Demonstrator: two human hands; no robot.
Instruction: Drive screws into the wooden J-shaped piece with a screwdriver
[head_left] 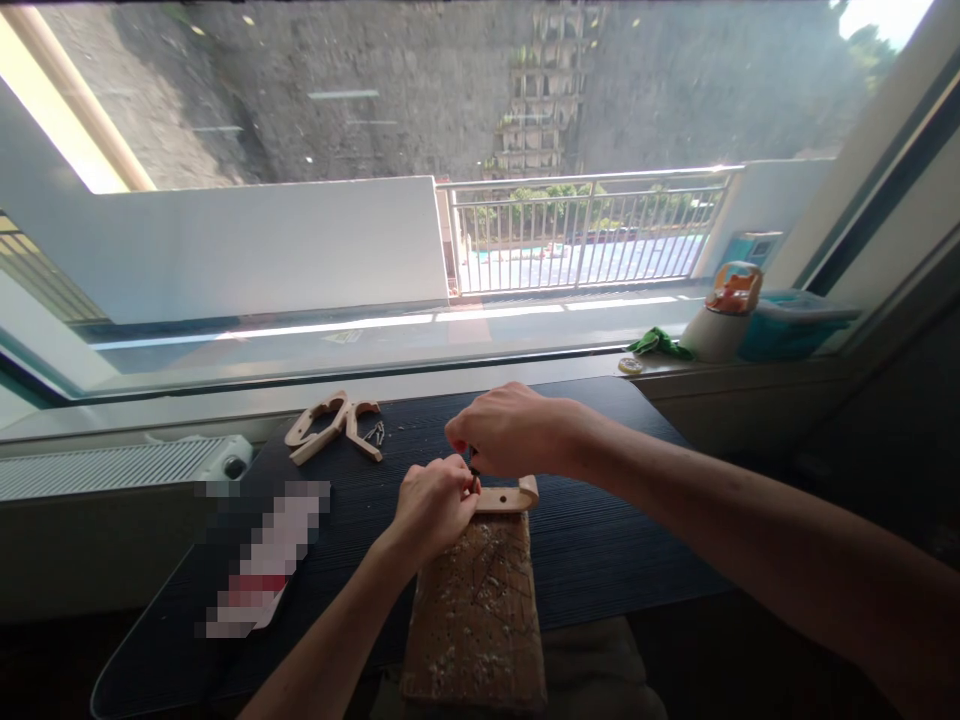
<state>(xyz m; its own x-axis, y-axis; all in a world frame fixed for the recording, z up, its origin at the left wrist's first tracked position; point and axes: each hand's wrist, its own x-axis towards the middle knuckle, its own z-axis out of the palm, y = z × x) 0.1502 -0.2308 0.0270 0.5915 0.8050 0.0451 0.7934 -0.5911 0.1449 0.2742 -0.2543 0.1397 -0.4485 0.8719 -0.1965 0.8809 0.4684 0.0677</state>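
Observation:
A pale curved wooden piece [496, 499] with a dark hole and a hooked right end lies across the far end of a worn, pitted wooden board [480, 610]. My left hand [439, 500] is closed on the left end of this piece, fingertips pinched together beside a thin dark shaft. Above it, my right hand [514, 430] is curled round a small tool that looks like a screwdriver [474, 462], its dark shaft pointing down at the piece. The fist hides most of the tool, with a bit of red showing. The shaft's tip is hidden by my left fingers.
Other curved wooden pieces [319, 425] and several small screws [375, 433] lie at the back left of the dark table [600, 540]. A blurred flat item [270, 560] lies at left. On the windowsill stand a green cloth [660, 344], a white container [716, 332] and a teal box [795, 325].

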